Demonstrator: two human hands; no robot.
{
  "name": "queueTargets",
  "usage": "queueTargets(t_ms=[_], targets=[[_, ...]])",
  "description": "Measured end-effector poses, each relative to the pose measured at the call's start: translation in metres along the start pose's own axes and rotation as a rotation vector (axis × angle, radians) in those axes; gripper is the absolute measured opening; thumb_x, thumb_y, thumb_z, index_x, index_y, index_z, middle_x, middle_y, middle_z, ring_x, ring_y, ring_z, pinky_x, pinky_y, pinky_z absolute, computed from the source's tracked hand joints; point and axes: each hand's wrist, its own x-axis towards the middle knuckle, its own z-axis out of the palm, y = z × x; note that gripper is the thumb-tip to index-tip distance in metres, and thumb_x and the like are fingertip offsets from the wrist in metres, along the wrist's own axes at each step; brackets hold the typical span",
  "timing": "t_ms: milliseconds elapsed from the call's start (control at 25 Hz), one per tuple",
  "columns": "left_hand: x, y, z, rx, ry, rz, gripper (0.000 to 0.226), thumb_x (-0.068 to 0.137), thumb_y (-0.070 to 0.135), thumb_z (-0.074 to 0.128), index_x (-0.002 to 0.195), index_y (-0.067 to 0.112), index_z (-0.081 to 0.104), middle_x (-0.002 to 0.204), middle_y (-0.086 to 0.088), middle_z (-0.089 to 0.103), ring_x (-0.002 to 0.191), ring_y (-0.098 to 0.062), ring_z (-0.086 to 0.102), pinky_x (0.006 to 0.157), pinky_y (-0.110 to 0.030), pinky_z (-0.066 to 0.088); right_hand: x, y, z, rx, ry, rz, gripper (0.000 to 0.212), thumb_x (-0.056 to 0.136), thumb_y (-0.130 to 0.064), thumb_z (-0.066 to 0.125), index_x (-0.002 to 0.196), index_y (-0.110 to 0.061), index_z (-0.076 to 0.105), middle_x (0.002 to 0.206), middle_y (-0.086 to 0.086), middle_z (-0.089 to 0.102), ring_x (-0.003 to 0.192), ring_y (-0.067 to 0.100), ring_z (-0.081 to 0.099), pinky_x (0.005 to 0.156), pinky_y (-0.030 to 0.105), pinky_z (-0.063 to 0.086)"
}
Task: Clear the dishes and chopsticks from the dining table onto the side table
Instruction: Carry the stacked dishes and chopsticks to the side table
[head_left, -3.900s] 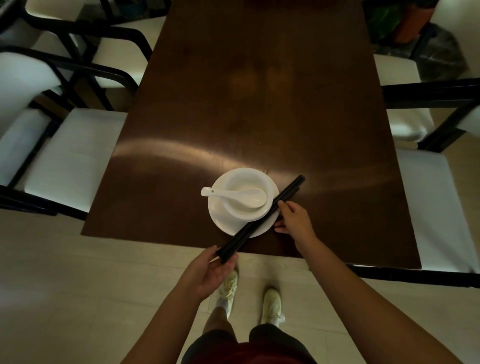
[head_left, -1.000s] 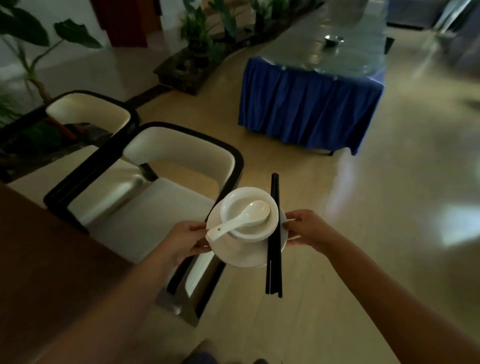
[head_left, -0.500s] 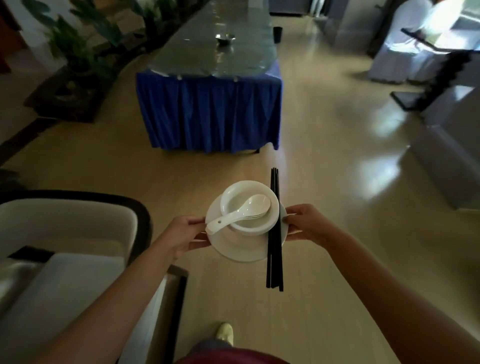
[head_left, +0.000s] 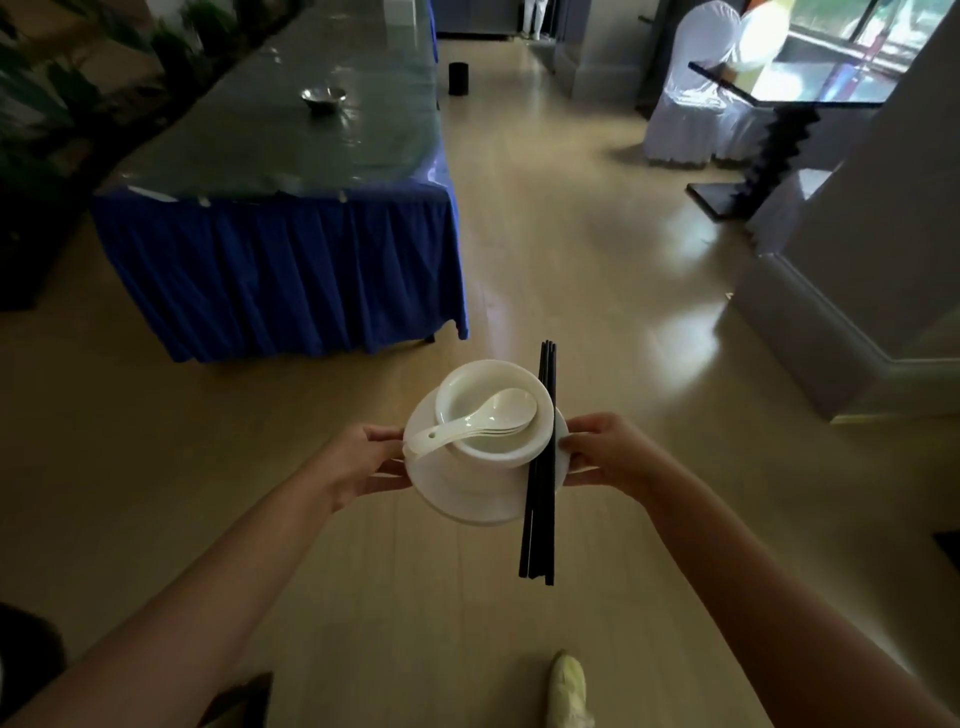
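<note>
White porcelain sat pinched between bare fingers (head_left: 385, 434): the left hand (head_left: 358, 460) and right hand (head_left: 605, 451) each closed on opposite rims of a plate (head_left: 467, 499) held above the tan floor (head_left: 571, 260). A bowl (head_left: 483, 447) rested on the plate with a white soup spoon (head_left: 480, 418) inside, and black chopsticks (head_left: 541, 467) lay across the plate's right edge. Beyond stood a blue-skirted counter (head_left: 280, 275) carrying a metal bowl (head_left: 323, 97).
</note>
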Motion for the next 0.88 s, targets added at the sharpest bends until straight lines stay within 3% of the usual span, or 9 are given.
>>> queueTargets(t_ms=[200,360,640,880], targets=[[0.068,0.045,0.075,-0.104,0.051,0.01,0.013,0.086,0.005,0.059,0.087,0.01,0.071,0.073,-0.005,0.074,0.065,-0.015,0.07,0.055,-0.023,0.055,0.077,-0.041,-0.099,-0.075,-0.048,-0.015,0.019,0.084,0.006,0.048,0.09,0.001,0.065,0.075,0.012,0.065,0.064,0.018,0.066,0.051,0.026,0.058],[0.121,0.089,0.113,-0.137,0.089,0.01,0.012,0.085,0.004,0.061,0.082,0.009,0.071,0.068,-0.004,0.073,0.063,-0.015,0.068,0.055,-0.023,0.056,0.139,-0.073,-0.157,-0.107,-0.073,-0.016,0.021,0.084,0.007,0.047,0.097,0.009,0.063,0.077,0.015,0.062,0.064,0.021,0.063,0.051,0.026,0.058],[0.249,0.159,0.135,-0.137,0.109,0.015,0.009,0.083,0.003,0.063,0.083,0.005,0.071,0.073,-0.008,0.071,0.068,-0.019,0.067,0.059,-0.027,0.057,0.267,-0.125,-0.22,-0.098,-0.124,-0.023,0.019,0.085,0.006,0.047,0.09,0.003,0.065,0.076,0.014,0.065,0.063,0.019,0.066,0.055,0.028,0.059],[0.374,0.254,0.126,-0.134,0.089,0.045,0.016,0.083,0.006,0.063,0.075,0.011,0.076,0.073,-0.007,0.074,0.071,-0.021,0.069,0.059,-0.026,0.057,0.386,-0.214,-0.265,-0.092,-0.127,-0.051,0.022,0.085,0.006,0.048,0.08,-0.006,0.067,0.074,0.011,0.069,0.059,0.014,0.07,0.053,0.026,0.058]])
